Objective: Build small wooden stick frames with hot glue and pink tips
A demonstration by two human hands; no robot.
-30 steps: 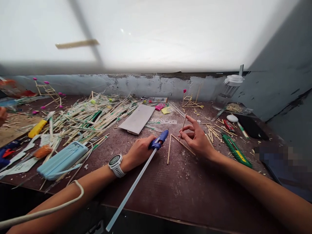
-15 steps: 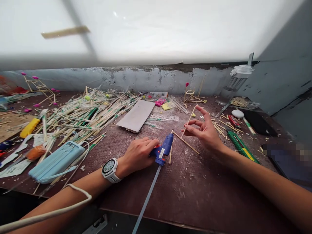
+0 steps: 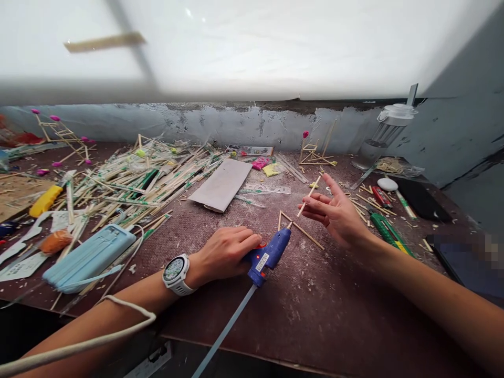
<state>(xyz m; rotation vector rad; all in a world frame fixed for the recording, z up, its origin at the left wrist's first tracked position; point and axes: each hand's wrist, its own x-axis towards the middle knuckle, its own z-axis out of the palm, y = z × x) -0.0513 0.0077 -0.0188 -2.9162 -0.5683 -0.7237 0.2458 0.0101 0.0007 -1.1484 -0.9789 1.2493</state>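
My left hand (image 3: 230,252) is closed around the handle of a blue hot glue gun (image 3: 271,253), whose red light shows. A long translucent glue stick (image 3: 226,331) runs out of the gun's back. The nozzle tip lies close to a joined pair of thin wooden sticks (image 3: 305,233) that form an angle on the table; whether it touches them I cannot tell. Pinched in the fingers of my right hand (image 3: 334,210) is another thin wooden stick (image 3: 309,196), tilted and raised to the right of the nozzle.
A heap of wooden sticks (image 3: 157,178) covers the left, near a light blue power bank (image 3: 90,260) and a yellow cutter (image 3: 46,200). Folded grey card (image 3: 222,185) lies mid-table. At right are a green cutter (image 3: 389,233), a dark phone (image 3: 464,268) and a clear bottle (image 3: 388,134).
The glue gun has swung rightward, its nozzle now nearer the joined sticks' angle. My right hand has tipped its stick over and lifted it away from the pair on the table.
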